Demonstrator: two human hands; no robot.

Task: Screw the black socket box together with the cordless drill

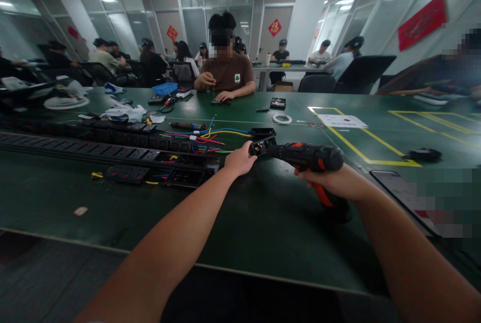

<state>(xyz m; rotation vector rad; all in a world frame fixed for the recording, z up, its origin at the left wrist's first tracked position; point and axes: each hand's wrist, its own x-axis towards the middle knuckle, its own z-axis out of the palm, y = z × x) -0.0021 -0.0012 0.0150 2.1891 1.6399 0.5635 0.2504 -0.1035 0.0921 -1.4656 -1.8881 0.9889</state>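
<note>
My left hand (241, 159) is closed round a small black plastic housing (257, 148) and holds it above the green table. In my right hand (330, 178) is a black and orange cordless drill (308, 156), gripped by its handle and pointing left. The drill's nose meets the housing or sits just in front of it; I cannot tell whether they touch. Left of my left hand lie long black power strips (112, 150) with loose coloured wires (210, 135). A black socket panel (126, 173) rests in front of them.
Behind my hands are another black housing (263, 132) and a white tape roll (281, 119). A phone-like device (404, 200) lies at the right, near yellow tape lines (376, 161). Across the table a person in a brown shirt (227, 73) handles small parts beside a blue basket (164, 88).
</note>
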